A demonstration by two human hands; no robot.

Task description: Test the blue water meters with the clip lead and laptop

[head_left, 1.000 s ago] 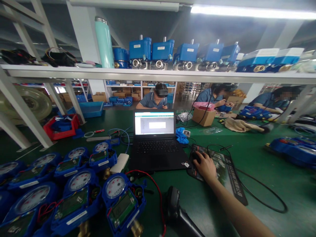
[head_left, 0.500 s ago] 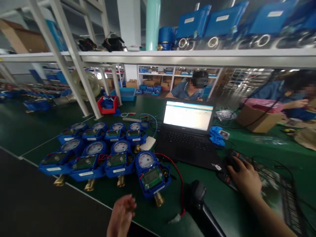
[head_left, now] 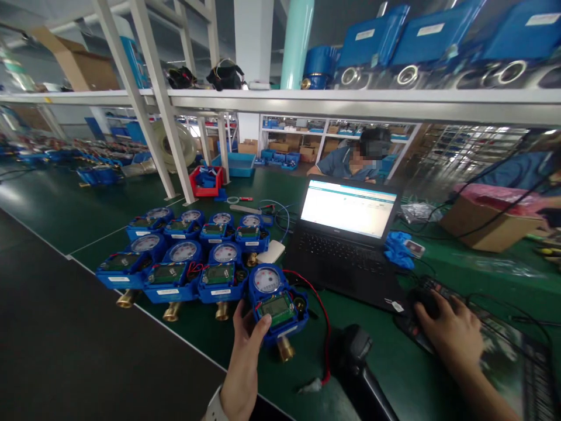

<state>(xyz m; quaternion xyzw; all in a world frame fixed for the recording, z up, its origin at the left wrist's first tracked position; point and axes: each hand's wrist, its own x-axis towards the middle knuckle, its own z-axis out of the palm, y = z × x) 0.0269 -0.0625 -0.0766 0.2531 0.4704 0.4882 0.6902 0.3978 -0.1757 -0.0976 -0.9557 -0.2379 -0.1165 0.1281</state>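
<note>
My left hand [head_left: 246, 348] grips the near left side of a blue water meter [head_left: 277, 307], its thumb on the casing's front edge beside the display and its fingers down the side, partly hidden. The meter lies on the green bench with its brass fitting pointing towards me. Several more water meters [head_left: 219, 273] stand in two rows to its left. Over on the right, my right hand [head_left: 453, 330] is curved over a black computer mouse [head_left: 427, 304]. Behind the two hands, an open laptop [head_left: 346, 210] shows a mostly white page.
A black handheld scanner [head_left: 357, 351] lies between my hands, near a red cable [head_left: 326, 316]. Blue gloves [head_left: 398, 248] sit right of the laptop. At the back are a red bin [head_left: 205, 190] and a shelf [head_left: 280, 100] with large meters. A co-worker [head_left: 357, 155] sits opposite.
My left hand has moved forward from the bench edge and taken hold of the nearest water meter. My right hand stays on the mouse. The view has turned slightly left.
</note>
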